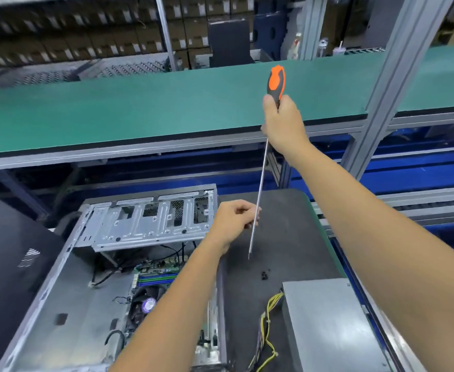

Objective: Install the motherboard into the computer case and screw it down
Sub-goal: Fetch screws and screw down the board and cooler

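Two bare hands share one long screwdriver with an orange-and-black handle and a thin steel shaft (259, 194). The right hand (283, 122) has its grip curled firmly around the lower part of the handle, holding the tool raised and nearly upright, tip down. Below that grip, the left hand (235, 220) pinches the shaft between curled fingers and thumb, well above the tip. Under the tip lies a dark padded surface (287, 237), and just below and right of the tip sits a small cluster of black screws (264, 275). Left of the left hand's grip and lower, the open grey metal computer case (67, 285) lies on its side, with the green motherboard (157, 273) already inside it, partly hidden by the left forearm. Below the right arm rests a grey boxy power supply (327, 326) with yellow wires.
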Tool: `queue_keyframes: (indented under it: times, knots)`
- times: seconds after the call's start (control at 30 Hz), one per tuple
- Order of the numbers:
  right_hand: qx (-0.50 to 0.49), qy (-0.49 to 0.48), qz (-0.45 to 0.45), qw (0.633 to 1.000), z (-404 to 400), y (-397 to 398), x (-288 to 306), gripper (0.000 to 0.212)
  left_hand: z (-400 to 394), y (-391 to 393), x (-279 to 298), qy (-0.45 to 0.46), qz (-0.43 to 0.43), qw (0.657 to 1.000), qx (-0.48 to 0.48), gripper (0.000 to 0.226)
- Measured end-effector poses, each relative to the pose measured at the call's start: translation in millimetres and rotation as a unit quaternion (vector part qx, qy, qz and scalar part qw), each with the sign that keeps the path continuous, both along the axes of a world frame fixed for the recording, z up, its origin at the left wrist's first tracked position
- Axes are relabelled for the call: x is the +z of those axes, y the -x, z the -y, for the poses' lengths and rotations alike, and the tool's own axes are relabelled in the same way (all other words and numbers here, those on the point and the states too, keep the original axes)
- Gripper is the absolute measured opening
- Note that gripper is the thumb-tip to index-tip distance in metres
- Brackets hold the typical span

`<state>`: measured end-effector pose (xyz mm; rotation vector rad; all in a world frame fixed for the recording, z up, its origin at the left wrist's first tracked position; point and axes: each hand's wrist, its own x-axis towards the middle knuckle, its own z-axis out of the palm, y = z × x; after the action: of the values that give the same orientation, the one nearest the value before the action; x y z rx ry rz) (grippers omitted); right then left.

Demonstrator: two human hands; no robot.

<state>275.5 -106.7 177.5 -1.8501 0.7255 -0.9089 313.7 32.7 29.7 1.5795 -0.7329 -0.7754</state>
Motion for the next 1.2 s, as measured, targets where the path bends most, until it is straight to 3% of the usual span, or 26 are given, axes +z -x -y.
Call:
queue_keyframes:
  times: [0.2, 0.47, 0.63, 0.83, 1.2]
  knots:
    - [0.053, 0.025, 0.021, 0.998, -70.8, -54.1, 12.4, 0.027, -87.9, -61.7, 6.2, 0.017, -0.008, 1.000, 0.020, 0.012]
    - [0.067, 0.083, 0.062, 0.992, -173.4, -122.3, 15.8, 0.022, -209.8, -128.6, -11.7, -0.116, 0.033, 0.993, 0.012, 0.007]
    - [0.066, 0.113, 0.048, 0.990, -223.1, -150.0, -0.6, 0.021, -261.6, -149.9, -22.6, -0.156, 0.130, 0.979, -0.002, 0.004]
    - [0.085, 0.155, 0.011, 0.984, -262.4, -160.1, -22.9, 0.023, -273.4, -152.1, -35.7, -0.158, 0.174, 0.972, 0.018, 0.007]
    - [0.064, 0.137, 0.019, 0.988, -262.5, -143.3, -35.1, 0.022, -272.1, -137.9, -50.4, -0.173, 0.187, 0.967, 0.030, 0.009]
